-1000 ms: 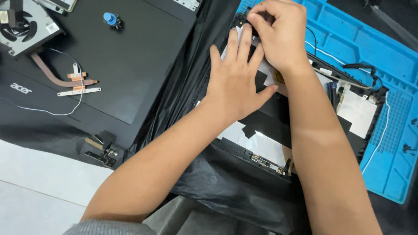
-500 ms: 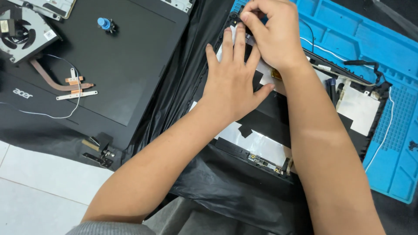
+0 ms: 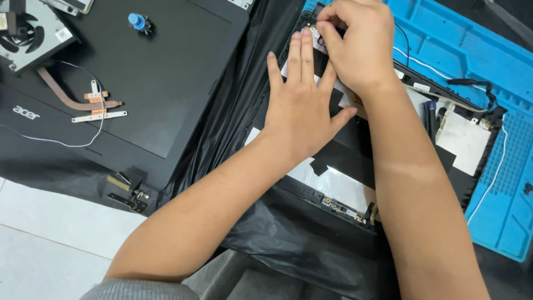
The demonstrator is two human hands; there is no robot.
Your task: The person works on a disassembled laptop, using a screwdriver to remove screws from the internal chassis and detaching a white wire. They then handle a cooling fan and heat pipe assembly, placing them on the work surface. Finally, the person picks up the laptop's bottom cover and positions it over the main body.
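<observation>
on blue mat (image 3: 444, 50): black laptop shell (image 3: 344, 161), foil patches; left hand (image 3: 302, 105) flat, right hand (image 3: 355, 41) pinching sm. part.

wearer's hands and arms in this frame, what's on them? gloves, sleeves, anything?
Both hands are bare: no gloves, rings, watch or wristband on the left hand or the right hand. Both forearms are uncovered. A grey fabric edge shows at the bottom of the frame by the left arm, possibly a pushed-up sleeve. Fingernails are short and unpainted where visible.

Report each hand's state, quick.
Left hand: open, flat on the laptop base.
Right hand: fingers pinched at a small part; which cannot be told.
</observation>
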